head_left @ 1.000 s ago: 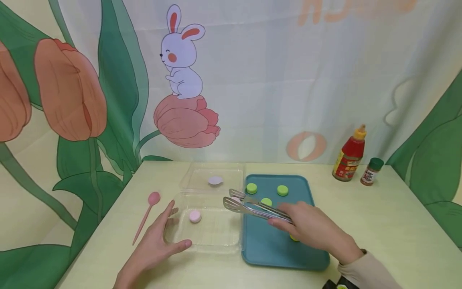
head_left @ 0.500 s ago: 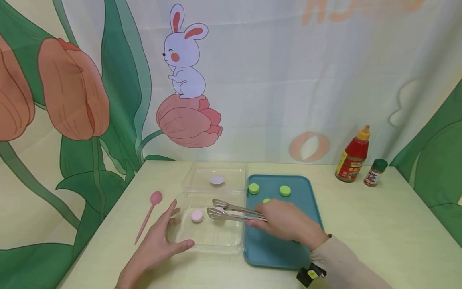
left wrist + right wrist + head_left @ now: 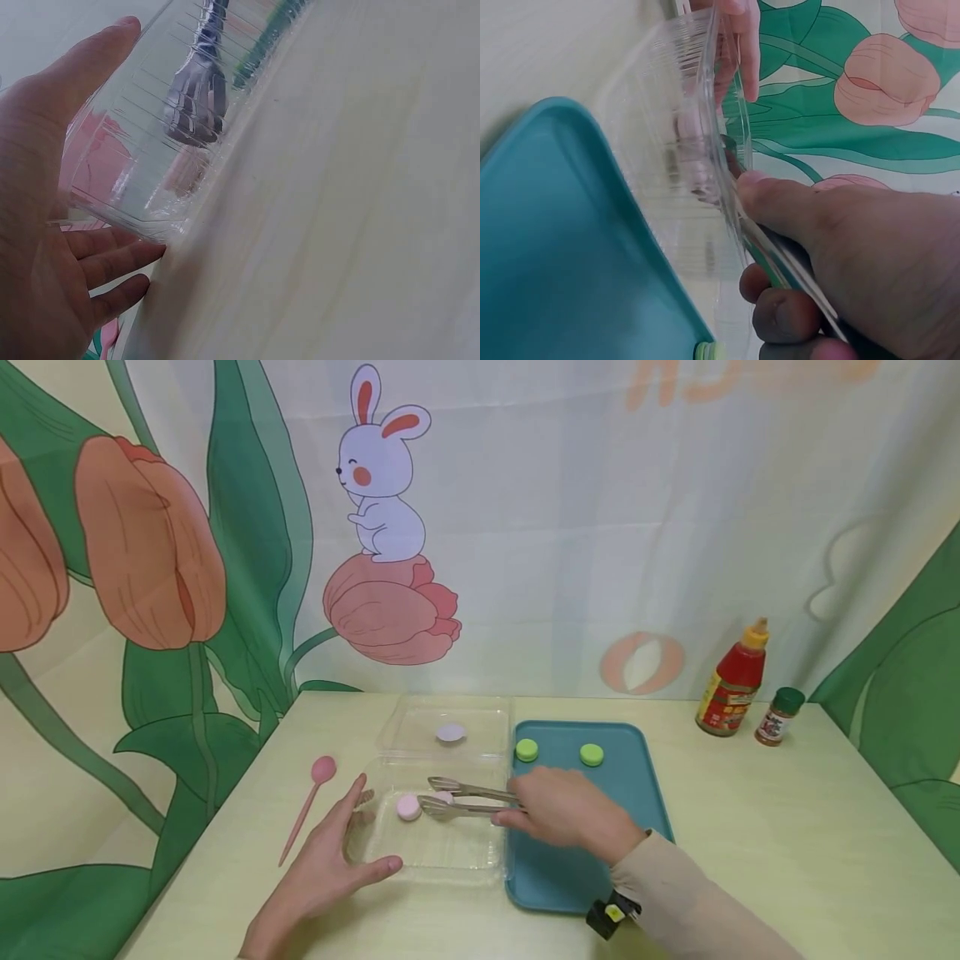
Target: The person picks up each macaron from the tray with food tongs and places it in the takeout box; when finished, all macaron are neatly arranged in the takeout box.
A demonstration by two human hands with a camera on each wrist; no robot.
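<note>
My right hand (image 3: 573, 810) grips metal tongs (image 3: 465, 809), which reach left into a clear plastic container (image 3: 450, 867). Between the tong tips is a pink macaron (image 3: 444, 797), partly covered by them. Another pink macaron (image 3: 408, 807) sits just left of the tips, inside the container. My left hand (image 3: 322, 860) is at the container's left side, thumb and fingers spread around its corner. In the left wrist view, slotted tong heads (image 3: 196, 97) show through the clear wall, above the table.
A teal tray (image 3: 555, 881) stands right of the container, bearing green macarons (image 3: 527, 750); my right arm hides part of it. Behind lies the container's lid (image 3: 451, 733). A pink spoon (image 3: 307, 806) is at left, a red sauce bottle (image 3: 731, 689) and a small jar (image 3: 780, 717) at back right.
My right hand has moved left, carrying the pink macaron in the tongs from the container's right edge to beside the other pink one. My left hand has stayed at the container.
</note>
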